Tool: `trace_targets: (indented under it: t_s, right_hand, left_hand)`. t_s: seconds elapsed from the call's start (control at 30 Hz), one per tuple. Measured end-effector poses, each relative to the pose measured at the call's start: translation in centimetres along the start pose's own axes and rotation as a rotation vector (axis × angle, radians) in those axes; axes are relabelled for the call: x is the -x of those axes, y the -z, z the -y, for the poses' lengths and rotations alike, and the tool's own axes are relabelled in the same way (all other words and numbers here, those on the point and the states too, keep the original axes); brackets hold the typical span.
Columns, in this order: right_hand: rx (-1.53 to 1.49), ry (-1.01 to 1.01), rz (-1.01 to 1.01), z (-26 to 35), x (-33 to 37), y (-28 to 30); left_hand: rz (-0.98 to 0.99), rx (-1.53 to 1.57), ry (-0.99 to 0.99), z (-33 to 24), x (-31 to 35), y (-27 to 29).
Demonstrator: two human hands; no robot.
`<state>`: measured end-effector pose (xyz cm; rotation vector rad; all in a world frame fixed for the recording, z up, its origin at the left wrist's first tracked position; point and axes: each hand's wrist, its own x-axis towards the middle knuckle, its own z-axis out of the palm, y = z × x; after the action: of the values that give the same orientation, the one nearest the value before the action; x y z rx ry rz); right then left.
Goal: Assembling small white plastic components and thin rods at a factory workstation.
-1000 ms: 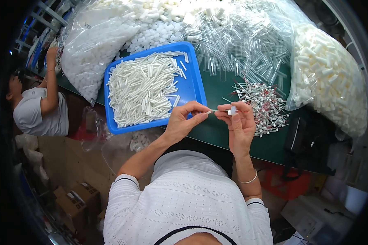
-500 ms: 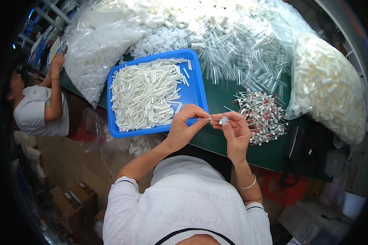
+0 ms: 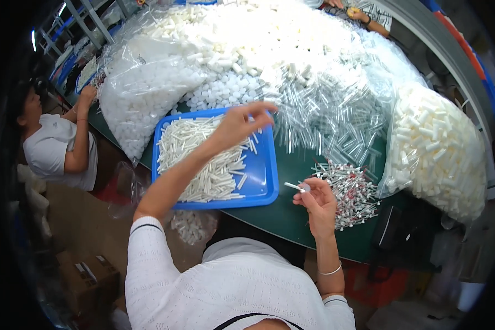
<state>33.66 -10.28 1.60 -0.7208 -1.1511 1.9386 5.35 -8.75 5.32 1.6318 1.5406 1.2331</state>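
My right hand (image 3: 318,202) is closed in a pinch on a slim white stick (image 3: 293,186), which points left out of the fingertips. A small translucent white cap (image 3: 304,188) sits at the stick's inner end, partly covered by the fingers. My left hand (image 3: 242,125) hovers over the far right part of the blue tray (image 3: 261,190), a little blurred. Its fingers reach right, apart, toward the loose clear tubes (image 3: 308,118), and nothing shows in them. Many white sticks (image 3: 195,157) fill the tray. A pile of white-ended pieces with red wires (image 3: 349,195) lies beyond my right hand.
Translucent caps (image 3: 225,88) spill near a clear bag (image 3: 148,91) at the far left. A bag of cream-white cylinders (image 3: 437,146) stands at right, near a black box (image 3: 388,228). A co-worker (image 3: 60,135) sits at left; another person's hand (image 3: 358,15) shows at the far edge.
My left hand has left the piece at my right hand and moved up and away over the tray. My right hand still holds the stick and cap. The view has shifted.
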Motion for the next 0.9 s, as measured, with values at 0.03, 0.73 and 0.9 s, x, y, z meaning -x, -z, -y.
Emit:
trace_targets:
  t_s: [0.03, 0.73, 0.9]
  right_hand:
    - [-0.064, 0.027, -0.046, 0.4, 0.0, 0.4]
    - [-0.355, 0.042, 0.076, -1.1, 0.9, -4.1]
    - [-0.298, 0.017, 0.023, -2.0, 2.5, -2.4]
  left_hand:
    - [-0.248, -0.31, -0.027, 1.9, -3.2, 2.0]
    - [-0.058, 0.493, 0.269, -4.2, 11.2, -7.2]
    - [-0.124, -0.082, -0.051, -4.5, 13.9, -8.9]
